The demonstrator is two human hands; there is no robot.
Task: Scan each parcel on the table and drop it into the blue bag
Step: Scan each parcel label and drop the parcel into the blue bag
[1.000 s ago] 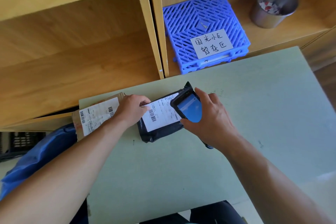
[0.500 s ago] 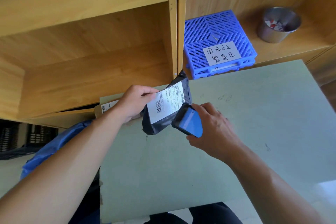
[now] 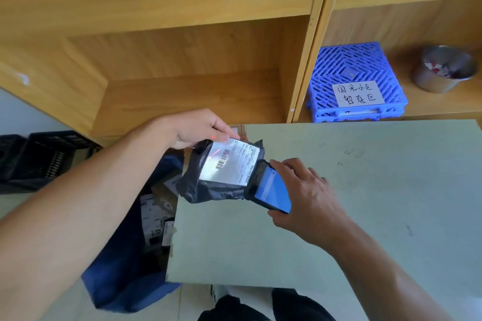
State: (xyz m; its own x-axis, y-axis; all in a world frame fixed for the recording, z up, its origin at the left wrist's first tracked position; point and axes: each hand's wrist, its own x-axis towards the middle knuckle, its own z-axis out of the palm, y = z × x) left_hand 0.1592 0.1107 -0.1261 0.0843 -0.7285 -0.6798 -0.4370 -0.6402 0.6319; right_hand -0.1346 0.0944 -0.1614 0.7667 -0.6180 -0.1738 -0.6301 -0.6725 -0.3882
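- My left hand (image 3: 198, 126) pinches the black parcel (image 3: 216, 177) by its top edge, label up, at the table's (image 3: 365, 190) left edge
- My right hand (image 3: 307, 200) grips the scanner (image 3: 271, 186), touching the parcel's right end
- The blue bag (image 3: 122, 268) gapes below and left, nearest my left hand

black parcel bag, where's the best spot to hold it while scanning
Pinch the black parcel bag by its top edge from above, as the left hand does: it hangs limp, label facing the scanner in the right hand.
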